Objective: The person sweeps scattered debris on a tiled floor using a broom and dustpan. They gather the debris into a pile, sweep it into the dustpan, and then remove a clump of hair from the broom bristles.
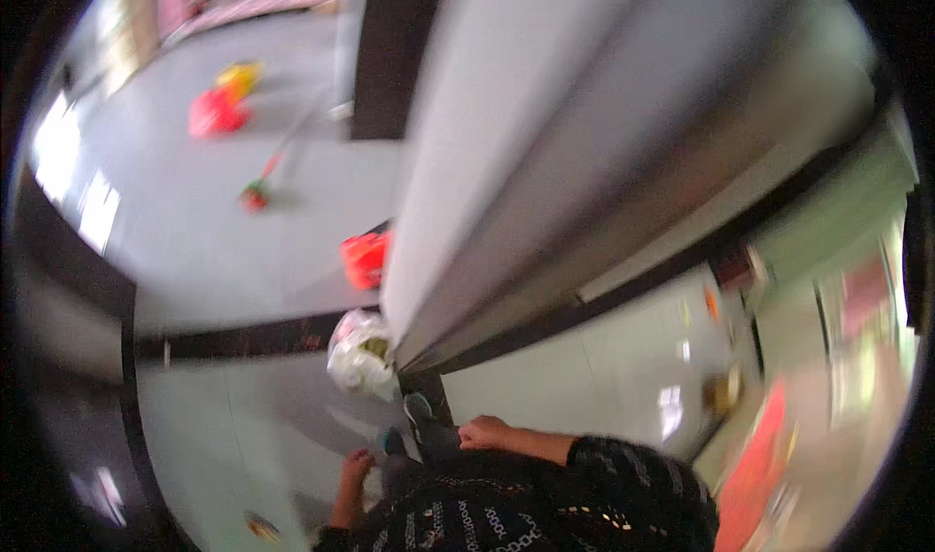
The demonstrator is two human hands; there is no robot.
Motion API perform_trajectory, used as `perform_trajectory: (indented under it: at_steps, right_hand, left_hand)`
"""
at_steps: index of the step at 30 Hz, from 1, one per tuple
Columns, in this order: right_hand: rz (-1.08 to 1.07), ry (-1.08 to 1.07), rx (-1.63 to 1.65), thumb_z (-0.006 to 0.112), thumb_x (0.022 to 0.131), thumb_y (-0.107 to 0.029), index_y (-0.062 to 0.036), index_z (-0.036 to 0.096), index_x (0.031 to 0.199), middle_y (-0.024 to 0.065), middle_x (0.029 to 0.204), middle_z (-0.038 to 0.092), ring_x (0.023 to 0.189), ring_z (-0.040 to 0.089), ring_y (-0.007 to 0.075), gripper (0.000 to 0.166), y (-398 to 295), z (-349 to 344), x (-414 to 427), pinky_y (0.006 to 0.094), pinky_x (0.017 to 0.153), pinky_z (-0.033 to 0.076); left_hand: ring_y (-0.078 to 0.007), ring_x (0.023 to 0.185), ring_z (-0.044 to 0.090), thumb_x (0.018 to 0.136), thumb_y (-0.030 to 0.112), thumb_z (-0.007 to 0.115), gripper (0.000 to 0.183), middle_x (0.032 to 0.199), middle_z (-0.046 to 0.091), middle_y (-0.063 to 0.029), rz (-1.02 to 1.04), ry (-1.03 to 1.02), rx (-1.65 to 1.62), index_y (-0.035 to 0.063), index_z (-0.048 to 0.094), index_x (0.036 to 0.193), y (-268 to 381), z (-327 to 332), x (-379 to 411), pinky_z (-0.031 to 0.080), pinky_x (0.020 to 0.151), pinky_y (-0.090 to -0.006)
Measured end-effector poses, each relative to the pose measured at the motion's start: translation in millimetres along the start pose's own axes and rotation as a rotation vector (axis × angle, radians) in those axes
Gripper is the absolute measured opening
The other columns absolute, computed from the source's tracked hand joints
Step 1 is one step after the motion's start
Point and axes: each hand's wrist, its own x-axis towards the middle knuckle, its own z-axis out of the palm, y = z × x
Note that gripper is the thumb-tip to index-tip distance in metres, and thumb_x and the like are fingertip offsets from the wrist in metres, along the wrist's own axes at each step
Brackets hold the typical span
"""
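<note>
My right hand [482, 433] is in front of my body with its fingers curled, and nothing shows in it. Lower and to the left hangs my left hand [356, 465]; blur hides whether its fingers grip anything. Past both hands, a white plastic bag [361, 358] with something greenish in it sits on the floor at the foot of a grey wall corner [438, 274]. One of my shoes [418, 407] is close to that bag, on a dark floor strip. Neither hand touches the bag.
A dark threshold strip [248, 340] crosses the floor. Beyond it are a red container-like object [365, 258], a long-handled tool with a red and green head [255, 195], and red [218, 112] and yellow [239, 77] objects. An orange-red item [752, 472] stands at the right.
</note>
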Motion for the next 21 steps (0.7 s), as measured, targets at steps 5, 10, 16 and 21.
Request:
perform_trajectory:
  at_steps: [5, 10, 16, 21]
  right_hand:
    - [-0.004, 0.132, 0.139, 0.047, 0.075, -0.019, -0.0114, 0.059, 0.088, 0.0089, 0.085, 0.060, 0.081, 0.056, 0.0287, 0.019, 18.2, 22.1, -21.6, 0.0417, 0.067, 0.043]
    - [0.181, 0.382, 0.369, 0.044, 0.075, -0.016, -0.0131, 0.059, 0.094, 0.0101, 0.089, 0.061, 0.083, 0.057, 0.0287, 0.025, 65.0, 63.3, -61.4, 0.0402, 0.071, 0.044]
    - [0.196, 0.619, 0.518, 0.045, 0.076, -0.020, -0.0125, 0.057, 0.096, 0.0116, 0.088, 0.060, 0.083, 0.056, 0.0312, 0.025, 185.4, 121.4, -98.3, 0.0404, 0.071, 0.044]
    - [0.306, 0.715, 0.552, 0.046, 0.077, -0.020, -0.0120, 0.056, 0.097, 0.0121, 0.084, 0.060, 0.079, 0.056, 0.0324, 0.024, 315.2, 124.2, -136.3, 0.0416, 0.068, 0.045]
  left_hand:
    - [-0.0216, 0.071, 0.059, 0.076, 0.013, 0.055, 0.043, 0.087, 0.060, -0.0124, 0.068, -0.079, 0.023, -0.0053, 0.045, 0.112, 20.1, -4.0, 7.1, 0.045, 0.058, -0.0297]
    - [-0.0175, 0.073, 0.058, 0.077, 0.017, 0.053, 0.036, 0.084, 0.060, -0.0083, 0.080, -0.262, 0.390, -0.0004, 0.050, 0.108, 47.6, 35.6, 18.8, 0.045, 0.063, -0.0266]
    - [-0.0114, 0.070, 0.055, 0.081, 0.019, 0.049, 0.018, 0.078, 0.057, -0.0009, 0.231, -0.306, 1.405, 0.0087, 0.057, 0.093, 1.5, 121.4, 127.0, 0.045, 0.063, -0.0242]
    - [-0.0098, 0.068, 0.053, 0.081, 0.020, 0.049, 0.013, 0.074, 0.054, 0.0002, 0.052, -0.902, 1.503, 0.0086, 0.056, 0.085, 15.0, 266.4, 243.2, 0.045, 0.062, -0.0227]
